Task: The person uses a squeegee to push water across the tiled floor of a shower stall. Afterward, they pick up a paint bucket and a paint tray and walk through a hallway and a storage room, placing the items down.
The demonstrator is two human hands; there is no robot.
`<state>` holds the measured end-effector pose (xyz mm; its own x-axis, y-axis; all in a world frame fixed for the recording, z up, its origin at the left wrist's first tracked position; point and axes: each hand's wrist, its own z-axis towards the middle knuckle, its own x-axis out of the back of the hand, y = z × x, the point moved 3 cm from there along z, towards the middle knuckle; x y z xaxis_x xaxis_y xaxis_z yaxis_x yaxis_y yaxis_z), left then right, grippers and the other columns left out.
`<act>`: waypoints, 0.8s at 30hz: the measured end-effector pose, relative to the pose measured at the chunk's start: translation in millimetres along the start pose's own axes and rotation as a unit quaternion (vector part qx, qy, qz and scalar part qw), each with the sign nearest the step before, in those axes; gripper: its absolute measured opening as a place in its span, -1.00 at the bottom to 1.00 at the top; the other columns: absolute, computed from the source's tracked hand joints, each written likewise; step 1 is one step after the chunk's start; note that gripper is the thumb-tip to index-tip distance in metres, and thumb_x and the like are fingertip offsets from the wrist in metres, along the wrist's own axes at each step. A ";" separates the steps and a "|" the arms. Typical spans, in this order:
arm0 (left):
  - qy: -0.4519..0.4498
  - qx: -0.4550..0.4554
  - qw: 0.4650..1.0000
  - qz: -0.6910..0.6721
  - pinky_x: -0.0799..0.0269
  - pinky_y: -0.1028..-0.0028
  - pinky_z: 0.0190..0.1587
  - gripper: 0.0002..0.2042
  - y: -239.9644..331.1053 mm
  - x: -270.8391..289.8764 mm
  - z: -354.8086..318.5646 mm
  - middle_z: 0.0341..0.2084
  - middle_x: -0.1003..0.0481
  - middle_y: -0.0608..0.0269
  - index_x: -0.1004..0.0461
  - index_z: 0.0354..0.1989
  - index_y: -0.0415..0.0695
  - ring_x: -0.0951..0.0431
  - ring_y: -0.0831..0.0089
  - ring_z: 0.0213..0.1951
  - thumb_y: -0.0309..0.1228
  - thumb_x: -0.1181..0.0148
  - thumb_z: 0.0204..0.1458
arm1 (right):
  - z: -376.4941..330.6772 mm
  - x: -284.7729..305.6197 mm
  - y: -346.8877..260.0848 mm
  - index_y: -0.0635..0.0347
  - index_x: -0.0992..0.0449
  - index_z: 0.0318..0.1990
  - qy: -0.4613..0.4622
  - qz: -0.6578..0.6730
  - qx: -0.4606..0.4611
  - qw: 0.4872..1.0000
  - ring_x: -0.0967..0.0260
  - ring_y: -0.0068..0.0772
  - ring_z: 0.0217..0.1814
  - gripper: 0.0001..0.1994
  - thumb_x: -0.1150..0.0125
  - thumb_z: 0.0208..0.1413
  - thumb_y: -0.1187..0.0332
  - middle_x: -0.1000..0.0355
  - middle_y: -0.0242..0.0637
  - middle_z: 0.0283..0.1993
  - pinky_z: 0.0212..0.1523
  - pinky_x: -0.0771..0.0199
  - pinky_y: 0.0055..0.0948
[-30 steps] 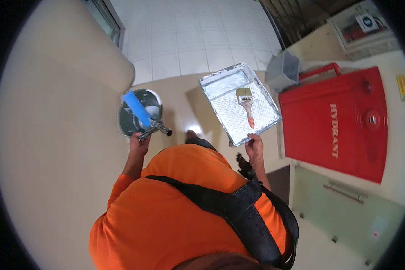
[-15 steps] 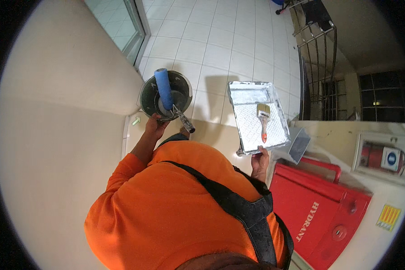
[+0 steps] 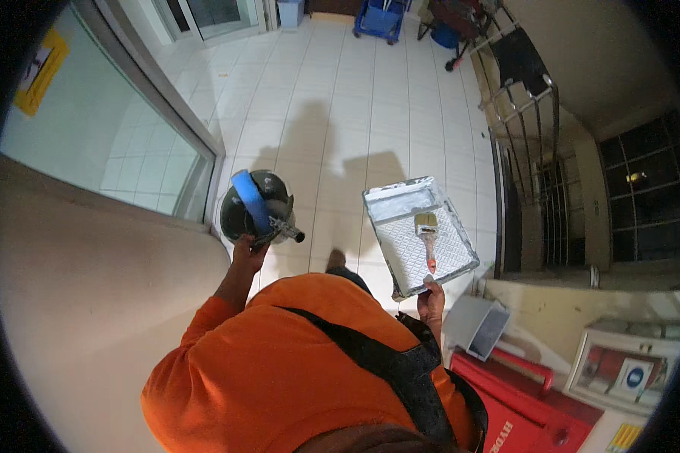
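I'm mid-carry: my left hand (image 3: 247,249) grips a round dark paint bucket (image 3: 255,208) with its blue roller (image 3: 251,202); my right hand (image 3: 431,297) pinches a silvery paint tray (image 3: 419,235) bearing an orange-handled brush (image 3: 428,235), both above the white tiled floor (image 3: 340,113). Next calls for keeping the tray level.

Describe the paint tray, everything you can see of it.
The paint tray is a rectangular, silvery-white tray, apparently lined or coated with pale paint, with a ribbed sloping bed and a deeper well at its far end. It is carried roughly level above the tiled floor, held at its near edge by the right hand. A paintbrush with pale bristles and an orange-red handle lies in it, bristles pointing away from the person.
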<state>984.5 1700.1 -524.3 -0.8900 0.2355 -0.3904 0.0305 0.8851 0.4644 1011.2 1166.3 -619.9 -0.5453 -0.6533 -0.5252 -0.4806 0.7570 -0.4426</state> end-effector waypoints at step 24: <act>-0.105 -0.073 0.992 0.014 -0.46 0.29 -0.09 -0.85 42.0 -209.7 21.8 -0.34 -0.44 0.12 -0.34 -0.29 -0.17 -0.47 0.25 -0.26 -0.44 -0.07 -0.03 | 229.3 -255.7 -25.9 0.37 -0.25 0.12 -0.217 -0.120 -0.088 0.965 -0.31 -0.13 0.12 -0.46 -0.04 -0.15 0.57 -0.35 -0.13 0.09 0.14 -0.31 -0.22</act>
<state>1182.3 1696.5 -440.2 -0.7744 0.3517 -0.5260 -0.0257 0.8132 0.5814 1320.5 1316.3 -640.8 -0.0832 -0.7154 -0.6938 -0.6869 0.5456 -0.4802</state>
